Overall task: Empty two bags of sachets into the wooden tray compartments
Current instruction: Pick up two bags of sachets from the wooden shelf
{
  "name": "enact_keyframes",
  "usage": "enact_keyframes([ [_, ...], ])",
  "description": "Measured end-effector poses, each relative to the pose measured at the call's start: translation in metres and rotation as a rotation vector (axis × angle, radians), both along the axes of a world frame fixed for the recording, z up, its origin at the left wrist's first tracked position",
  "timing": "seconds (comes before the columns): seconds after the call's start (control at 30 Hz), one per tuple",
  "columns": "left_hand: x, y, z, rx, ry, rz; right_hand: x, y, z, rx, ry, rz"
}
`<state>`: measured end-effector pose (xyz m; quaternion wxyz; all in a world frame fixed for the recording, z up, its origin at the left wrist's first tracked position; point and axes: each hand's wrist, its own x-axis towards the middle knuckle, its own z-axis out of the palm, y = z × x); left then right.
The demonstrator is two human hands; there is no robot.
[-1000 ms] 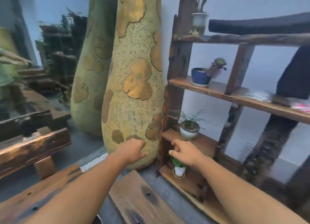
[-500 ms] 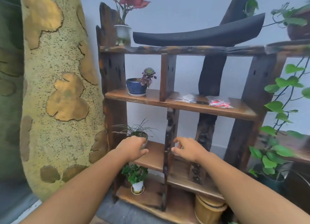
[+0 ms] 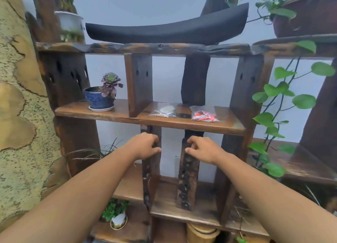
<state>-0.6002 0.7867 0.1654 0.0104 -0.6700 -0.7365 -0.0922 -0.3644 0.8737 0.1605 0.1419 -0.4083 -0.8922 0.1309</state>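
Two clear plastic bags lie side by side on the middle shelf (image 3: pixel 182 123) of a dark wooden rack. The left bag (image 3: pixel 165 111) holds pale sachets; the right bag (image 3: pixel 203 114) holds red sachets. My left hand (image 3: pixel 145 145) and my right hand (image 3: pixel 201 148) hover just below that shelf's front edge, fingers loosely curled, holding nothing. Both hands are apart from the bags. No wooden tray is in view.
A blue pot with a purple succulent (image 3: pixel 102 97) stands on the same shelf at the left. A black curved piece (image 3: pixel 164 32) rests on the top shelf. A green vine (image 3: pixel 279 97) hangs at the right. A large yellow vase (image 3: pixel 16 115) stands left of the rack.
The view has swung right and closed in on the rack. Both hands have risen from the lower shelf level to just under the middle shelf with the bags.
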Motion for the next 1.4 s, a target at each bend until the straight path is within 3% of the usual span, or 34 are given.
enact_keyframes([
  [0.67, -0.061, 0.148, 0.054, 0.190, -0.003, -0.139, -0.027, 0.119, 0.084, 0.198, 0.018, -0.204],
  [1.27, -0.096, 0.295, 0.051, 0.090, -0.136, -0.049, -0.065, 0.266, 0.067, 0.112, -0.071, -0.280],
  [1.4, -0.101, 0.324, 0.051, 0.066, -0.083, -0.046, -0.070, 0.298, 0.064, 0.160, -0.110, -0.262],
])
